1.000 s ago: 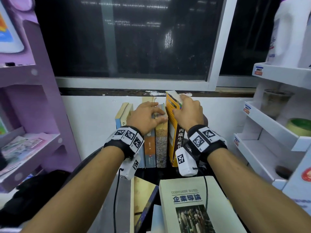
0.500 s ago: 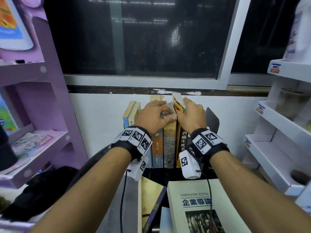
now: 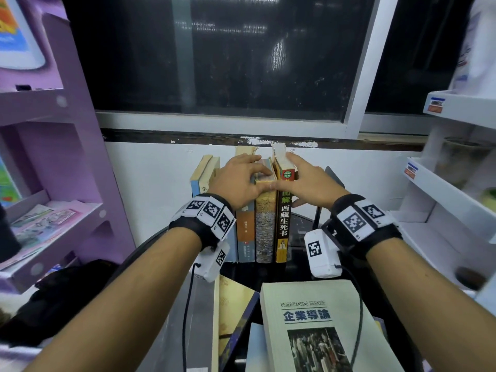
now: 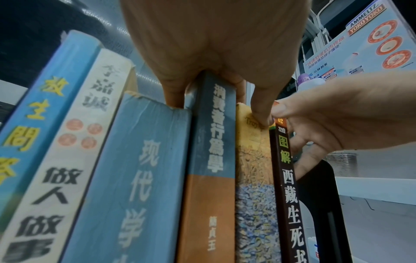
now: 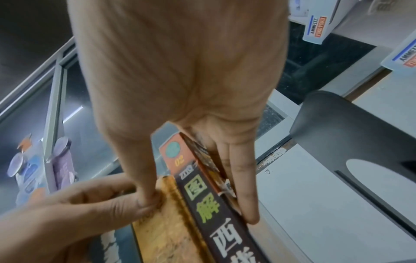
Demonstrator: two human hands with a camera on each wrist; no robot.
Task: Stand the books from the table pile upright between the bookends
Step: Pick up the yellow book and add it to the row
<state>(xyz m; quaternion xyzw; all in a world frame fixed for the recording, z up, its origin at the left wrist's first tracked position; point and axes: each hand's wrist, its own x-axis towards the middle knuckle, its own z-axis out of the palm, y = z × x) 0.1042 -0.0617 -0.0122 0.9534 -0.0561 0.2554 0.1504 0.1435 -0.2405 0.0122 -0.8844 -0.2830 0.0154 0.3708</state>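
Several books stand upright in a row against the white wall. My right hand (image 3: 288, 174) pinches the top of the black book (image 3: 282, 229) at the row's right end, thumb on its left side and fingers (image 5: 243, 186) flat on its right cover. My left hand (image 3: 252, 173) curls over the tops of the blue-and-orange book (image 4: 209, 186) and the mottled yellow book (image 3: 264, 226), with its thumb on the mottled spine. A black bookend (image 3: 332, 178) stands just right of the black book, with a gap between them. I cannot see a left bookend.
The pile lies at the near edge of the table: a pale "Understanding Business" book (image 3: 316, 326) on top and a yellow-and-blue one (image 3: 233, 310) to its left. A purple shelf unit (image 3: 53, 183) stands on the left and white shelves (image 3: 451, 197) on the right. Wrist cables hang over the pile.
The black book leaned to the right with its yellow cover showing; it now stands upright against the mottled book. Both hands have stayed on the book tops.
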